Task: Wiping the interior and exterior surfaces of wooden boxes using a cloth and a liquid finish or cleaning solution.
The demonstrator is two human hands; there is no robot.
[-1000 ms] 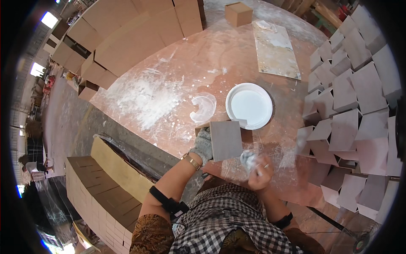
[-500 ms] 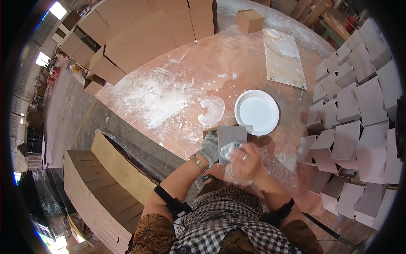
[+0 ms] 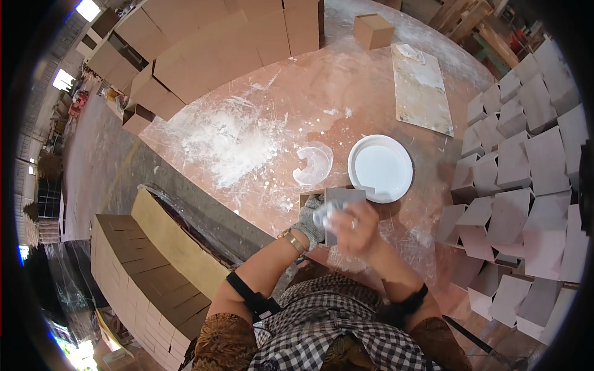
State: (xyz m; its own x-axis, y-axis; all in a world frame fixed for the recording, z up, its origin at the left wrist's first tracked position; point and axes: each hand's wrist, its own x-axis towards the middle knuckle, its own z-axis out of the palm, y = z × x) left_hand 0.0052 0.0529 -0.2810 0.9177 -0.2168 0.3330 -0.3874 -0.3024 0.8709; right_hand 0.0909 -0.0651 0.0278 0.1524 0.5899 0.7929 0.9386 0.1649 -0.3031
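the gloved left hand (image 3: 309, 219) grips the left edge of a small grey box (image 3: 341, 201), fingers curled around it. the right hand (image 3: 356, 229) is closed on a pale rag (image 3: 325, 215), pressed on the box's near face; the white bowl (image 3: 380, 168) lies just beyond-right

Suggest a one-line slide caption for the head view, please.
Gloved left hand steadies a grey board while the right hand presses a pale wad onto it beside a white bowl.
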